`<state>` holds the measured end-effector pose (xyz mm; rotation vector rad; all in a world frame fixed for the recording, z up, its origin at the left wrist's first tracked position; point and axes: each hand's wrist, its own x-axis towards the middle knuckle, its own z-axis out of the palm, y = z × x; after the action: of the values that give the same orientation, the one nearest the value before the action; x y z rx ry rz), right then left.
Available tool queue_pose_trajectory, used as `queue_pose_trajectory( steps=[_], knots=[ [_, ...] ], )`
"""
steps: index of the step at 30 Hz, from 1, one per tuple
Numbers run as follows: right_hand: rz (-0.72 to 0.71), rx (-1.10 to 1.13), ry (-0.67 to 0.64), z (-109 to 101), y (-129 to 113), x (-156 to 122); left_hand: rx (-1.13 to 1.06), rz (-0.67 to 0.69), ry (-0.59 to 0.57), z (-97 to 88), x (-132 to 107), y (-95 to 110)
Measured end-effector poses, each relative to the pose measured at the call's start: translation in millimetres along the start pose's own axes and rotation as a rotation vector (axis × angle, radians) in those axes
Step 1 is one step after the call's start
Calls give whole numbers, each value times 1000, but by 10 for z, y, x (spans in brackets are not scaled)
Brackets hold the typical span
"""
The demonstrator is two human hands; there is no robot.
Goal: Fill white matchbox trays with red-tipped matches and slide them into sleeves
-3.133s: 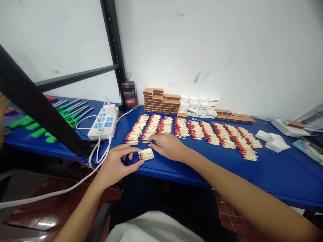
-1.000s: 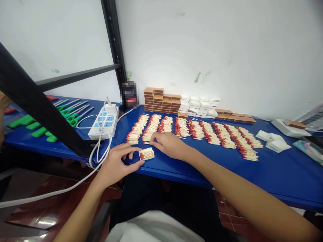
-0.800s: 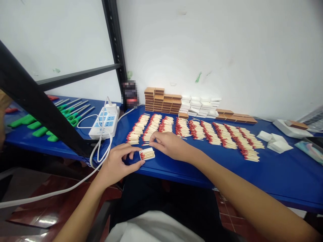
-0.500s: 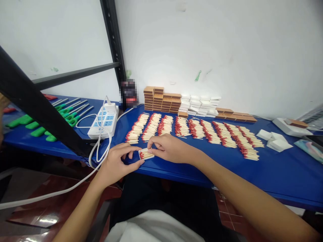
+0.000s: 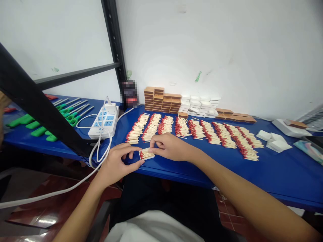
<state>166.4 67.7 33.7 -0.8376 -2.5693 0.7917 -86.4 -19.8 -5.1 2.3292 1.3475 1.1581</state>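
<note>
A small white matchbox tray (image 5: 148, 158) lies near the table's front edge with red-headed matches (image 5: 145, 154) inside, heads to the left. My left hand (image 5: 118, 161) grips its left end between thumb and index finger. At the tray's right end, my right hand (image 5: 169, 148) is closed in a pinch on the tail ends of matches; its fingertips partly cover them. Just beyond my hands, several bundles of loose matches (image 5: 181, 127) are spread in a row. Behind them stand stacked brown matchbox sleeves (image 5: 163, 102) and a pile of white trays (image 5: 199, 106).
On the left are a white power strip (image 5: 103, 121) with cables, a black metal frame post (image 5: 50, 107) and green-handled lighters (image 5: 63, 114). To the right lie loose white trays (image 5: 276, 141) and a low row of brown sleeves (image 5: 236, 116).
My right hand has shifted slightly right and up along the matches, uncovering a little more of the tray's right end. My left hand and the tray stay in place.
</note>
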Motion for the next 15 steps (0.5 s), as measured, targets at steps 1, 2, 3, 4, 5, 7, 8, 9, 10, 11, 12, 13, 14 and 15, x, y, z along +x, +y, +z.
queue_pose_trajectory(
  steps=[1, 2, 3, 4, 5, 7, 8, 9, 10, 11, 12, 13, 14, 15],
  knots=[
    [1, 9, -12, -2, 8, 1, 1, 1, 0, 1, -2, -2],
    [2, 17, -23, 0, 13, 3, 1, 1, 2, 2, -3, -4],
    [4, 24, -32, 5, 16, 5, 0, 2, 3, 2, -4, -4],
    [6, 30, -40, 14, 18, 7, 0, 3, 4, 3, -3, -4],
    [7, 35, -45, 25, 20, 10, 0, 3, 4, 3, -1, -2],
    [5, 46, -51, 47, 23, 16, -1, 4, 3, 2, 5, 4],
    [2, 51, -49, 56, 25, 18, -1, 6, 2, 1, 8, 7],
    [-2, 55, -43, 63, 27, 19, -1, 7, 1, 1, 10, 9],
    [-6, 60, -35, 68, 29, 19, -2, 9, 1, 1, 10, 9],
    [-10, 65, -31, 72, 30, 19, -2, 12, 2, 1, 9, 8],
    [-12, 70, -28, 75, 30, 19, -2, 12, 2, 2, 7, 5],
    [-13, 75, -29, 77, 30, 19, -1, 11, 2, 4, 3, 0],
    [-12, 79, -30, 77, 29, 20, 1, 10, 0, 6, -2, -6],
    [-8, 81, -26, 76, 29, 22, 2, 9, 0, 9, -6, -13]
  ],
)
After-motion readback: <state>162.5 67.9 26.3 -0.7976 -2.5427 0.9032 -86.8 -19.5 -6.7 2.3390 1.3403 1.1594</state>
